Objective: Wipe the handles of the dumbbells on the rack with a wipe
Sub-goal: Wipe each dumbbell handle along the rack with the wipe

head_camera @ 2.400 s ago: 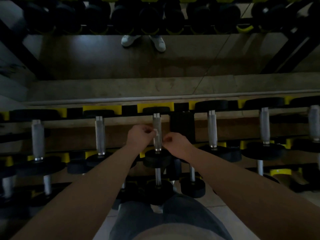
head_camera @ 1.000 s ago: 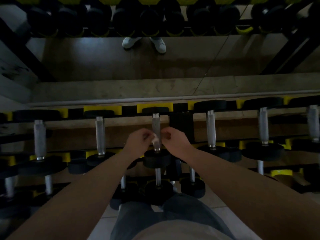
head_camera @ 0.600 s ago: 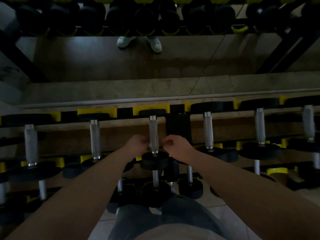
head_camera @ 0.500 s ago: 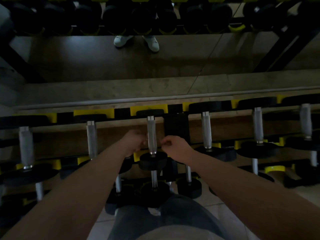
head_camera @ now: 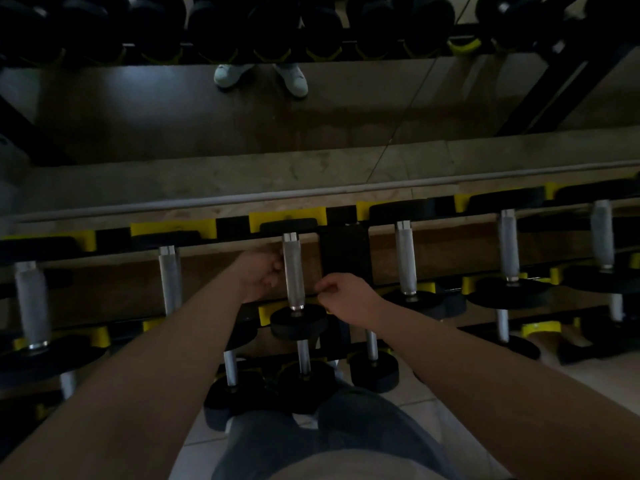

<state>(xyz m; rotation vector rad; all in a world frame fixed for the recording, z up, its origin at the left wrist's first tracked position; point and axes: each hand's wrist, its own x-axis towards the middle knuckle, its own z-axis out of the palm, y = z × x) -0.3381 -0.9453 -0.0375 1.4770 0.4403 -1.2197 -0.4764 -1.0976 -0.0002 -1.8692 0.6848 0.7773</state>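
Meanwhile, the left hand (head_camera: 261,277) was shifted higher along the middle handle (head_camera: 293,271) on the rack (head_camera: 173,227), curled against it, the right hand (head_camera: 346,297) kept pinched lower beside it; the wipe could not be discerned.

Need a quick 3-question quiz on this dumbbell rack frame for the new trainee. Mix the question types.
1. True or false: the left hand and the right hand are on opposite sides of one silver handle.
2. The dumbbell head at the near end of that handle is: A black, B red, C chrome.
3. Fill in: the rack cradles that seat the heads are ____.

Key: 1 true; 2 A; 3 yellow.
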